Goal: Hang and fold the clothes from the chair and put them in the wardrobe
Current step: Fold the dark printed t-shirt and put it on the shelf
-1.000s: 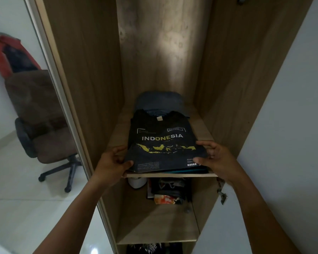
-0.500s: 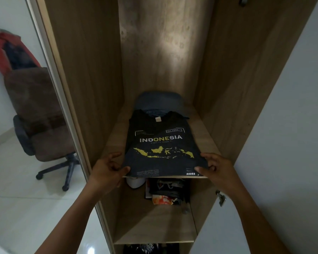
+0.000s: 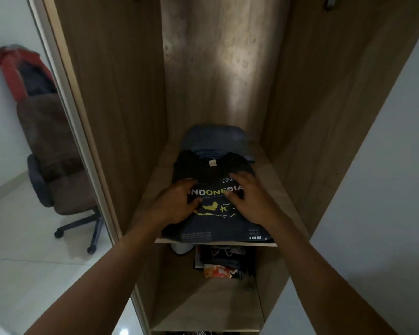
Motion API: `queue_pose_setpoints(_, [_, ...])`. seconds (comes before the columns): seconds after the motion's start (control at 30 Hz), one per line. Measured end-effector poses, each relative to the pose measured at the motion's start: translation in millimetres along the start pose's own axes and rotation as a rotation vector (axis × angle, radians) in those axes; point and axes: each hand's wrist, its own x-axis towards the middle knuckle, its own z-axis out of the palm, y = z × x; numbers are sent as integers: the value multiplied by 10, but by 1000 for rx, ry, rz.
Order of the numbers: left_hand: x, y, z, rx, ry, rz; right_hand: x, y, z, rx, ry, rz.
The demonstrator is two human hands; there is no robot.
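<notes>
The folded black T-shirt (image 3: pixel 218 228) lies flat on the upper shelf (image 3: pixel 215 243) of the wardrobe (image 3: pixel 116 93). Its long axis runs straight away from you: collar and neck label toward the back, hem along the shelf's front edge. The white and yellow "INDONESIA" lettering and yellow map print face up, and the fabric looks smooth and squarely folded. It sits directly under your palms, so nothing has to be reached for. Your left hand (image 3: pixel 177 201) rests on the left half of the print and your right hand (image 3: pixel 249 199) on the right half, a touch deeper in. Both are palm-down with fingers loosely spread, pressing the cloth and gripping nothing. Some blur softens the fingertips. Just behind the collar, touching it, a folded blue-grey garment (image 3: pixel 215 139) fills the back of the shelf. The placing looks done, so a straight pull back toward you should leave the fold intact. Below, more folded clothes (image 3: pixel 223 259) sit on the lower shelf. Off to your left, the chair (image 3: pixel 58 165) has a red garment (image 3: pixel 12 66) draped over its back, probably your next piece.
</notes>
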Motion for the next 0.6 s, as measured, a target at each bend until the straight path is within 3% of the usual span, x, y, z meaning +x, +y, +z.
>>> queue_pose_setpoints(0.1, [116, -152, 149, 83, -179, -79, 15, 143, 204, -170, -220, 89])
queue_pose_setpoints(0.17, [149, -222, 189, 85, -193, -134, -63, 248, 244, -115, -212, 232])
queue_pose_setpoints(0.27, [183, -208, 109, 122, -206, -163, -55, 271, 208, -163, -228, 304])
queue_pose_setpoints(0.4, [99, 47, 190, 152, -84, -93, 50, 211, 188, -255, -88, 166])
queue_pose_setpoints(0.47, [48, 122, 335, 138, -65, -65, 27, 227, 255, -233, -116, 67])
queue_pose_setpoints(0.6, [141, 88, 374, 107, -62, -96, 109, 303, 301, -157, -141, 162])
